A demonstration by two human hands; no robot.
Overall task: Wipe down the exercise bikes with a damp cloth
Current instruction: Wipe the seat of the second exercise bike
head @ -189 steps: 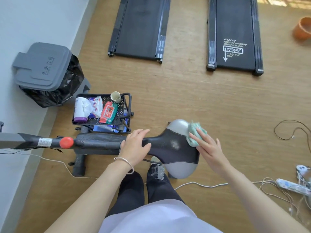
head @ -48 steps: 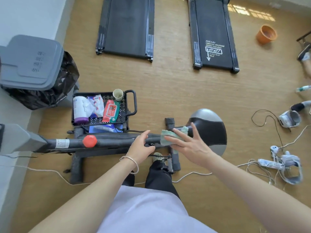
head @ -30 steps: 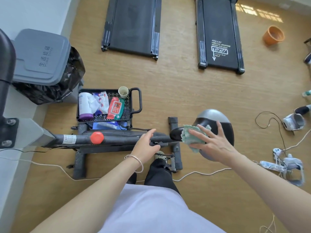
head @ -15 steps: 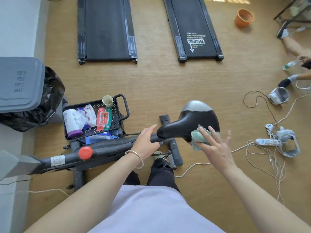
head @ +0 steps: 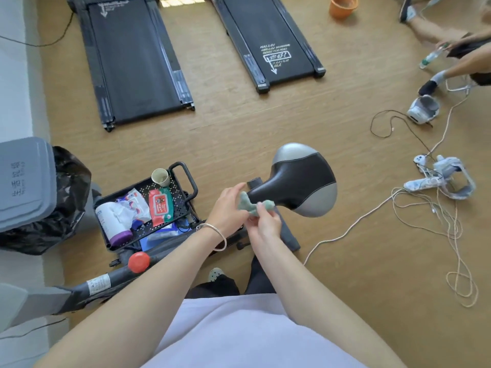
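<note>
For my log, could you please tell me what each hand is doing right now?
Left hand: holds the crumpled green cloth.
Right hand: pinches the same cloth.

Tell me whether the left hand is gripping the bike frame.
No: the left hand and the right hand both hold the green cloth, up by the nose of the saddle.

A tan wood-grain floor (head: pixel 265 123) meets a pale wall (head: pixel 13 75) on the left, where a grey lidded bin (head: pixel 24 181) with a black bag (head: pixel 66 181) stands, while two black treadmills (head: pixel 132 62) lie side by side farther off, an orange pot (head: pixel 342 6) near them, and loose white cables (head: pixel 425 205) sprawl at right.
</note>
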